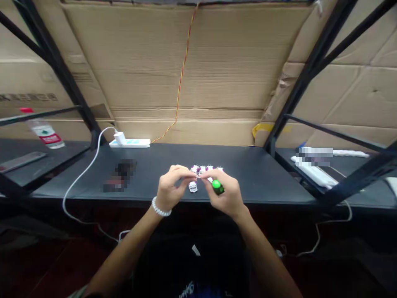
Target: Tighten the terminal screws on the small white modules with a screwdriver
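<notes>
Above the black table, my left hand (pixel 173 186), with a white beaded bracelet (pixel 160 207), pinches a small pale piece (pixel 199 176) at its fingertips. My right hand (pixel 228 194) meets it from the other side, thumb and finger closed on the same piece. Against the right palm rests a handle with a bright green round end (pixel 216 184); its far part is hidden, so I cannot tell which tool it is. Several small white-and-purple parts (pixel 202 169) lie just behind my fingers. Another white part (pixel 192 187) lies between my hands.
A white power strip (pixel 136 143) with a plugged-in charger (pixel 120 138) sits at the back left; its white cable (pixel 83 174) drops over the front edge. A blurred dark item (pixel 120 176) lies left. Black metal posts (pixel 290 99) flank the table (pixel 263 178). A bottle (pixel 46 132) stands far left.
</notes>
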